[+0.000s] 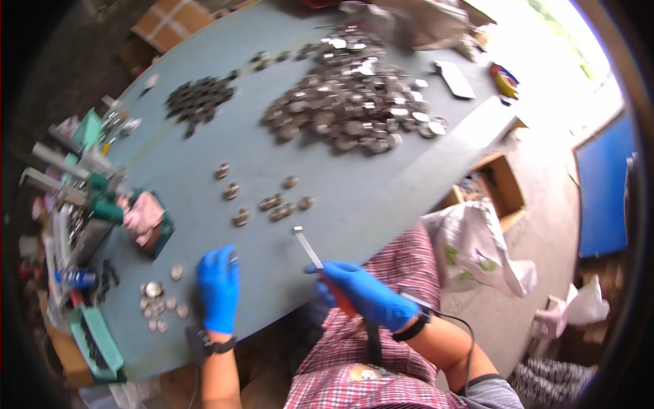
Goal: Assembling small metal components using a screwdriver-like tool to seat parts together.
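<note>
The right hand has its fingers clamped on a red-handled tool above the table; blur hides whether the left hand's fingers pinch anything. Judging by the large heap of metal pieces, most work seems left, with only small groups set apart.

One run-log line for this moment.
left hand: over table, grip unclear | right hand: holds red-handled tool | ahead: small metal parts, larger pile beyond
</note>
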Demonstrator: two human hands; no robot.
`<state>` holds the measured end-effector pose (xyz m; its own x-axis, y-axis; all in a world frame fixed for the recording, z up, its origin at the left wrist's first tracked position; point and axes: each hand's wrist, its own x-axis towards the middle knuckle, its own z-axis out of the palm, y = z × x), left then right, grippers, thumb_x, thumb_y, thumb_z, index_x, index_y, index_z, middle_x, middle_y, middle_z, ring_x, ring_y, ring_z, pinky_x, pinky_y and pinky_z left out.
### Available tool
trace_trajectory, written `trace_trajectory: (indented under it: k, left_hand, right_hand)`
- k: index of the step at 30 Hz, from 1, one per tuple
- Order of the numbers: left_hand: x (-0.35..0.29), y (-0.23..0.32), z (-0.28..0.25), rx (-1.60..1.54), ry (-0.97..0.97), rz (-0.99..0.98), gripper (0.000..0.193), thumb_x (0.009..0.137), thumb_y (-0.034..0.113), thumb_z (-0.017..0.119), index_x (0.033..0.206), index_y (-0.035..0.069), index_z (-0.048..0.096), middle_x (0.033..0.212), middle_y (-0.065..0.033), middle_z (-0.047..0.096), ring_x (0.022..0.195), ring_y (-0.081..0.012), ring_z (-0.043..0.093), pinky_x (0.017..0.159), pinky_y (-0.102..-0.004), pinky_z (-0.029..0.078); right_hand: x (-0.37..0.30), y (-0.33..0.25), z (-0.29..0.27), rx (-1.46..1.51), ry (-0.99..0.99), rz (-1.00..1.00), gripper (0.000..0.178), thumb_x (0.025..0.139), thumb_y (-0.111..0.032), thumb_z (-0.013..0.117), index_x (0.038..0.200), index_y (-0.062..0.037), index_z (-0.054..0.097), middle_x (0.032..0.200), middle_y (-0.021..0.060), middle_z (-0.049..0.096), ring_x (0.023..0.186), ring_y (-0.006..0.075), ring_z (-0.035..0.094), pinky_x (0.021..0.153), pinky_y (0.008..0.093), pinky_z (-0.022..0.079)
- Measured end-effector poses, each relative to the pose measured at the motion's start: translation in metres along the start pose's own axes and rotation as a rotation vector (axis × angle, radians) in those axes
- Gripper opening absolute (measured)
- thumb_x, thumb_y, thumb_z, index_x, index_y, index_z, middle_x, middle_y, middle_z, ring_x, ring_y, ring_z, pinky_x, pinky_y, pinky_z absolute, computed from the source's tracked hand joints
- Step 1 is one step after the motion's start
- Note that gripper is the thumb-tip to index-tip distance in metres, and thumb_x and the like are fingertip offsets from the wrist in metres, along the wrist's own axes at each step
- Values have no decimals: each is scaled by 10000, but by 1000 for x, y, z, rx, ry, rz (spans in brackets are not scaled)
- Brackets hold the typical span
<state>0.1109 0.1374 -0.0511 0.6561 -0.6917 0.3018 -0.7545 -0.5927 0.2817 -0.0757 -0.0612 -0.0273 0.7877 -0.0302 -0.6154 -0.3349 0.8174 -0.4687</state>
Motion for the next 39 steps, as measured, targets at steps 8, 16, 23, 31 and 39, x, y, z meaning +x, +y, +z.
trace_trajectory:
  k: [8,16,23,31,39]
  left_hand:
    - [-53,-81,-39,733,197,63,203,968,263,496,1068,120,599,1055,-115,596,948,-310,561,762,-453,423]
    - [-47,-128,-31,905,322,65,280,963,249,497,1096,21,590,1090,-150,595,953,-337,564,787,-469,457]
    - [43,39,6,-104,143,23,287,852,-8,511,1135,-37,549,1210,-195,523,1131,-353,502,1002,-435,369]
    - [162,202,75,-402,-168,331,285,861,43,563,1146,26,557,1091,-157,557,896,-311,612,787,-382,494]
    - [211,233,160,18,-57,532,299,829,97,619,1093,1,519,1106,-189,512,990,-368,553,828,-438,470]
  right_hand:
    - [65,25,13,351,-186,-133,223,978,-242,475,1079,-45,507,734,85,584,510,179,554,432,307,471]
    - [66,14,3,299,-231,-181,224,964,-243,479,1035,-33,508,751,92,602,524,182,585,449,318,496]
    - [-9,2,-32,224,-112,-267,422,1005,-256,439,1378,-59,430,844,53,608,654,106,583,571,222,486]
    - [-52,-6,-76,285,105,-521,376,999,-210,459,1325,-24,484,843,64,620,598,102,538,519,204,431]
    - [-53,-5,-103,245,147,-579,403,1001,-292,467,1346,-83,470,811,12,596,569,55,500,485,189,398]
